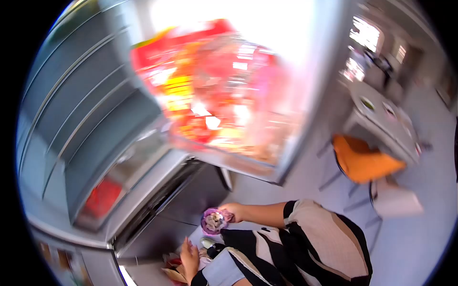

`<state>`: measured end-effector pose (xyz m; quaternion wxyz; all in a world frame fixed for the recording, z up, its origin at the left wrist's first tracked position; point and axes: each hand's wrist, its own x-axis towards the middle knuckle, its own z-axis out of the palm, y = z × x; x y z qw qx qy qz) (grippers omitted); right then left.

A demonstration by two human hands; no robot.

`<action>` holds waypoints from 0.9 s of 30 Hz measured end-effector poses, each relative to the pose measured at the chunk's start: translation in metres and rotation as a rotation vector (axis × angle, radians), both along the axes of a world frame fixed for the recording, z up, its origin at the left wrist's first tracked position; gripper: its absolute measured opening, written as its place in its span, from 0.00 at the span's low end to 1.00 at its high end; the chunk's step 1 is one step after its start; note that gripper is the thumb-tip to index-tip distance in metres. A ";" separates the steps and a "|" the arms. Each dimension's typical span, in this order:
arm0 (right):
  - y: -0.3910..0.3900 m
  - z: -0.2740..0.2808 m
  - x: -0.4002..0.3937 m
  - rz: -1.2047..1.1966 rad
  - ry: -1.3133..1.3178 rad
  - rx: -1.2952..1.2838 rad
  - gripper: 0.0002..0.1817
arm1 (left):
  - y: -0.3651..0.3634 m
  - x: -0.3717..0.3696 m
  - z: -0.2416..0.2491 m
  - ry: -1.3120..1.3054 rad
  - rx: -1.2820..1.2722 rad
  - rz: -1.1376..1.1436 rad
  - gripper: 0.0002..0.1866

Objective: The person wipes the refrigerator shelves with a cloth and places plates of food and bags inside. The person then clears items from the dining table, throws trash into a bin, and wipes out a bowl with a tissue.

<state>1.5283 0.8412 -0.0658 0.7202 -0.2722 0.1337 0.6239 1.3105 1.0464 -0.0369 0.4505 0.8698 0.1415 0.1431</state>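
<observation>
My right hand (233, 212) grips a round purple container (213, 221) by its side. Pale whitish pieces lie inside, too blurred to name. Lower down and to the left, my left hand (190, 257) is raised with its fingers apart and nothing in it. Both hands are in front of an open refrigerator, below its lit compartment (114, 109). The opened door bin holds red, yellow and pink plastic packages (205, 90), smeared by motion.
A clear drawer (136, 159) with something red sits low in the compartment. Dark lower fridge panels (191, 195) are close to my hands. On the right are an orange chair (365, 159), a pale chair (396, 200) and a table (381, 117) with dishes.
</observation>
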 end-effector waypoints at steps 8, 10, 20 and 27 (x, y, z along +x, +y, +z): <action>-0.259 -0.054 -0.035 -0.795 0.155 -0.669 0.17 | -0.036 0.016 -0.027 0.191 0.085 -0.268 0.21; -0.288 -0.051 -0.044 -0.915 0.139 -0.513 0.20 | -0.057 0.033 0.025 0.270 0.171 -0.310 0.21; -0.349 0.021 -0.054 -1.334 0.036 0.040 0.02 | -0.118 0.065 0.016 0.168 0.246 -0.574 0.22; -0.415 0.064 -0.019 -1.521 -0.305 0.160 0.05 | -0.144 0.074 -0.062 0.585 -0.093 -0.594 0.21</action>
